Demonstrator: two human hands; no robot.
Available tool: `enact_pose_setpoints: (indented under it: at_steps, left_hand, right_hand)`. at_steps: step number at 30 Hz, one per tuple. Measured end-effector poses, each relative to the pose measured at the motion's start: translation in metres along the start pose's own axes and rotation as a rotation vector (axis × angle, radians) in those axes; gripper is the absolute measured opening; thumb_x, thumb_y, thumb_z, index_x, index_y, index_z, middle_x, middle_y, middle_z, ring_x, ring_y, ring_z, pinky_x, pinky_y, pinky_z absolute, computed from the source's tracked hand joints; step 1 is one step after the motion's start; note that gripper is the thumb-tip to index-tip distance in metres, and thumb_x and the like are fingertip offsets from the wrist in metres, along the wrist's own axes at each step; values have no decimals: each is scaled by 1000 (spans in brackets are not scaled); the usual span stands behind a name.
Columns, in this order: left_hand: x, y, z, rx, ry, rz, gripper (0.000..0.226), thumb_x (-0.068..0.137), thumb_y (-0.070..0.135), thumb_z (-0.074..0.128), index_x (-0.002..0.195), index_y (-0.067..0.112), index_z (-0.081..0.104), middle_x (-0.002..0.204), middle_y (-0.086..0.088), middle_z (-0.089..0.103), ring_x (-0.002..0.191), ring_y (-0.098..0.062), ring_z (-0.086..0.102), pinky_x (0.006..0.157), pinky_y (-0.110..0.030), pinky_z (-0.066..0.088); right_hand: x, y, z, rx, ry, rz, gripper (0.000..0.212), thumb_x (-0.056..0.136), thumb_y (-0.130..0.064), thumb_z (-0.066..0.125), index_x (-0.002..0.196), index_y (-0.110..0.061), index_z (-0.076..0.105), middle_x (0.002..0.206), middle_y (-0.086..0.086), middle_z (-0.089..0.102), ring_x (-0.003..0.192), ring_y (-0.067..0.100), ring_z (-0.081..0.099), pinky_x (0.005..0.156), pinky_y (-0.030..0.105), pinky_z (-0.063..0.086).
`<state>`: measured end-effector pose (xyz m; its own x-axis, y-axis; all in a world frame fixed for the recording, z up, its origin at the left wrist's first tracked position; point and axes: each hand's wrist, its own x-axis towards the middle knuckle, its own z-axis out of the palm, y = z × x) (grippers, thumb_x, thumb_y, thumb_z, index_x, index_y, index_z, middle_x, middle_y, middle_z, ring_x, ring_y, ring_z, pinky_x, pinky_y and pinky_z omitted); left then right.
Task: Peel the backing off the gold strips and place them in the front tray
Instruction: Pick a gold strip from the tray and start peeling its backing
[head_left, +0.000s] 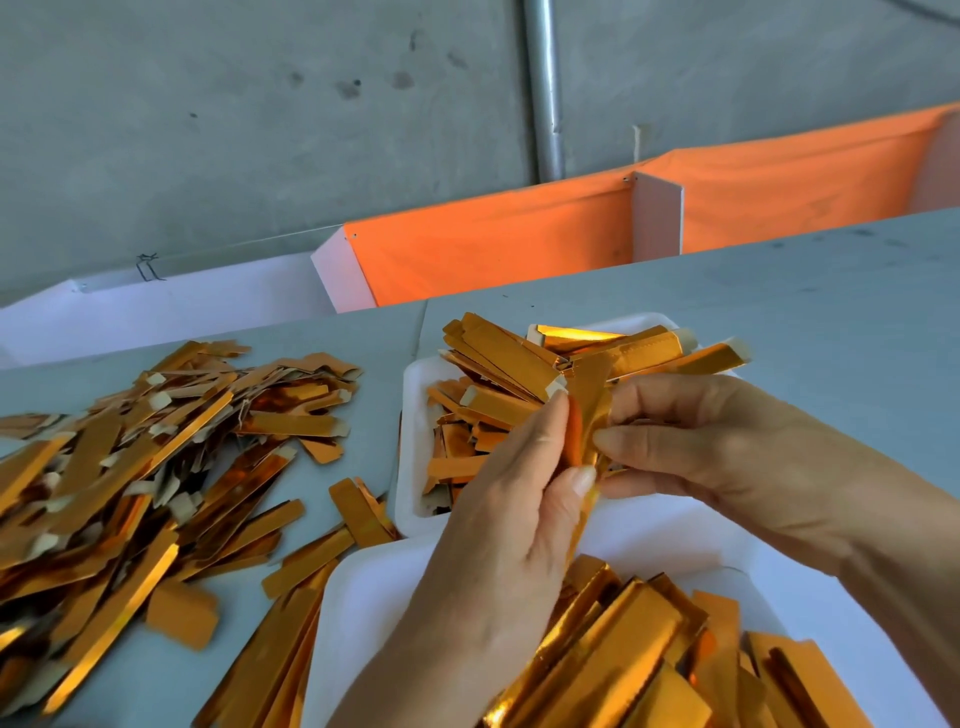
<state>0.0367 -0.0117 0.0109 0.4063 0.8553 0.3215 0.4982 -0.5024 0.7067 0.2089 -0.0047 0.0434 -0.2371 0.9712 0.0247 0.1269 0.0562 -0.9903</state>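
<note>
My left hand and my right hand meet above the middle of the table, both pinching one upright gold strip. The left thumb and fingers grip its lower part; the right fingertips pinch its right edge. Under my hands lies the front white tray with several gold strips in it. Behind it a second white tray holds a pile of gold strips with pale end tabs.
A big loose heap of gold strips and backing pieces covers the grey table at left. Beyond the table's far edge hang an orange cloth bin and a white one. A metal pole stands against the concrete wall.
</note>
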Motion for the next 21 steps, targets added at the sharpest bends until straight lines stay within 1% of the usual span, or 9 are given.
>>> enact_pose_setpoints:
  at_steps: [2,5,9,12,14,15,17,20,21]
  left_hand:
    - [1,0,-2,-15,-26,-7,58,88,52,32,143,47,14,145,35,25,129,23,17,101,3,17]
    - [0,-2,-3,-42,-48,-61,54,88,50,29,139,52,12,139,36,32,125,23,24,93,6,21]
    - [-2,-5,-8,-88,-83,-126,51,95,43,35,142,53,19,133,34,41,114,16,42,93,-3,35]
    - [-6,-6,-12,-260,-149,-211,59,90,45,49,141,55,21,137,29,44,126,6,40,100,-15,39]
    - [-6,-6,-13,-279,-165,-219,63,87,51,52,142,53,22,138,26,44,129,5,36,97,-9,37]
    - [-7,-7,-13,-263,-174,-222,62,89,51,53,142,52,21,136,18,47,129,1,39,94,-9,39]
    - [-7,-6,-11,-174,-180,-235,66,86,47,50,143,53,18,123,4,53,119,-11,50,84,-13,41]
    - [-6,-1,-8,-101,-131,-251,63,92,38,48,144,51,16,100,19,52,86,-11,53,65,-9,43]
    - [-6,0,-7,-81,-108,-234,61,92,37,47,144,50,17,100,21,48,85,-5,52,64,-8,44]
  right_hand:
    - [0,-1,0,0,12,24,10,85,-9,64,83,-1,68,83,12,72,81,21,72,81,32,58]
    - [2,0,4,24,78,44,8,85,-5,65,77,-4,66,76,15,71,74,20,72,74,30,60]
    - [4,2,5,67,147,52,5,85,-4,64,82,0,65,79,16,71,74,19,72,70,27,60]
    - [5,2,5,51,166,64,5,86,-5,64,85,0,65,83,15,72,77,19,73,72,28,60]
    - [5,2,5,33,169,74,5,86,-6,64,85,-1,66,85,15,73,78,20,73,74,31,60]
    - [5,3,5,20,164,82,6,86,-6,64,85,-2,66,86,15,73,79,21,73,76,32,60]
    - [6,3,4,-14,117,116,8,87,-8,63,85,0,67,87,14,74,80,20,73,76,33,60]
    - [5,3,-2,-58,-46,201,15,87,-14,64,89,0,69,89,6,76,84,14,73,74,28,60]
    - [4,2,-4,-54,-106,216,16,87,-15,63,92,-2,71,91,4,76,87,13,72,73,25,59]
